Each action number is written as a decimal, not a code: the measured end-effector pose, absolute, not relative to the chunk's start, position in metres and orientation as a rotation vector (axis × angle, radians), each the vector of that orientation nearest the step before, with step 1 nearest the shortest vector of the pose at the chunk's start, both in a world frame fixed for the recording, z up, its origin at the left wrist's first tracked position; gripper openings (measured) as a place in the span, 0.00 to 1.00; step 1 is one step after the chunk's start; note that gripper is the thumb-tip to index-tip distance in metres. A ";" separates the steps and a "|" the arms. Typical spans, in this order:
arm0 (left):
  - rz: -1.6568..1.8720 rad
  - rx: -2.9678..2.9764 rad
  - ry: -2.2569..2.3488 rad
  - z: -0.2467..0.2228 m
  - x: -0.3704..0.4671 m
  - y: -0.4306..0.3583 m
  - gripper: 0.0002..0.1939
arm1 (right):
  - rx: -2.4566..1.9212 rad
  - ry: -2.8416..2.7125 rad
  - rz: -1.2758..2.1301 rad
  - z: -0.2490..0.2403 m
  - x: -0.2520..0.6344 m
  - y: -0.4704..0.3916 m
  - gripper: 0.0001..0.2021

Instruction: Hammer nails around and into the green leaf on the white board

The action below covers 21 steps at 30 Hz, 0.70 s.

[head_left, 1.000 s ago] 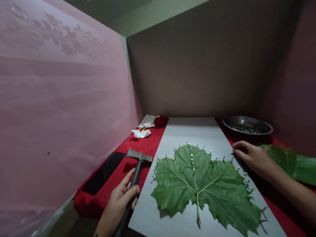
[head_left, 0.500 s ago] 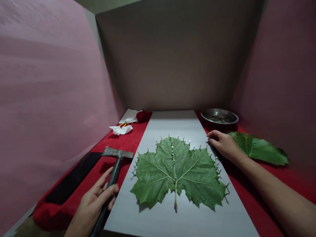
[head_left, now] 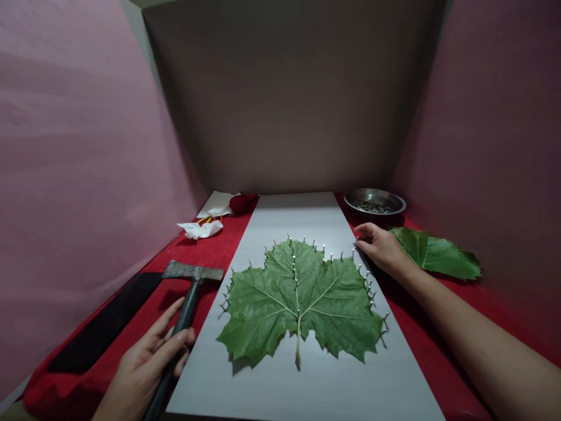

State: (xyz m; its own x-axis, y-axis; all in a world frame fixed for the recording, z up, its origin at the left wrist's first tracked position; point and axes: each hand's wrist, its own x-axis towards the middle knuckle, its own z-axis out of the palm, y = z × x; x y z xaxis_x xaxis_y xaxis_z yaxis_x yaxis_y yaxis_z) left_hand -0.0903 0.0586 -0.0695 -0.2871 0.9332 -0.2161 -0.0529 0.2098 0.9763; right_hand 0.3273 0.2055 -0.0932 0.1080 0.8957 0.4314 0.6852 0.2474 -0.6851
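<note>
My left hand (head_left: 146, 356) is wrapped loosely around the dark handle of a hammer (head_left: 193, 273), whose worn metal head points up beside the left edge of a white board (head_left: 298, 219). A large green leaf (head_left: 263, 292) lies flat on the board, stem toward me. Several nails (head_left: 295, 269) stand upright along its midrib and around its upper and side edges; a few lean. Over the board's right edge, my right hand (head_left: 380, 245) pinches what looks like a small nail (head_left: 357, 238), mostly hidden by the fingertips.
A metal bowl (head_left: 374, 202) of nails stands at the back right, with another green leaf (head_left: 438, 254) in front of it. Red cloth (head_left: 210, 251) lies under the board. At left are a black strip (head_left: 107, 321), crumpled white tissue (head_left: 200, 230) and a red ball-like object (head_left: 239, 203).
The whole view has shifted, so everything sits farther left in the picture. Both hands keep nearly the same pose; the hammer and the leaf on the board stay in place.
</note>
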 end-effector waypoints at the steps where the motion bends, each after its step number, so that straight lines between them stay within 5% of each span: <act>1: 1.257 0.877 1.507 -0.069 -0.090 0.059 0.50 | -1.505 -1.616 0.312 -0.094 0.328 0.207 0.13; 14: 1.282 0.898 1.491 -0.073 -0.092 0.058 0.47 | -1.550 -1.605 0.371 -0.085 0.327 0.202 0.06; 21: 1.260 0.896 1.502 -0.074 -0.096 0.059 0.47 | -1.364 -1.559 0.639 -0.042 0.318 0.176 0.12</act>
State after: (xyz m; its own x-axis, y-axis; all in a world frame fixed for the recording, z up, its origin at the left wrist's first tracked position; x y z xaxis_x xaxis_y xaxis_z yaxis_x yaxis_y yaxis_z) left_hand -0.0956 0.0585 -0.0739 -0.2841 0.9369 -0.2036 -0.0375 0.2013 0.9788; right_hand 0.3178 0.1764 -0.0423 0.0564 0.9505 0.3055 0.4629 0.2462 -0.8515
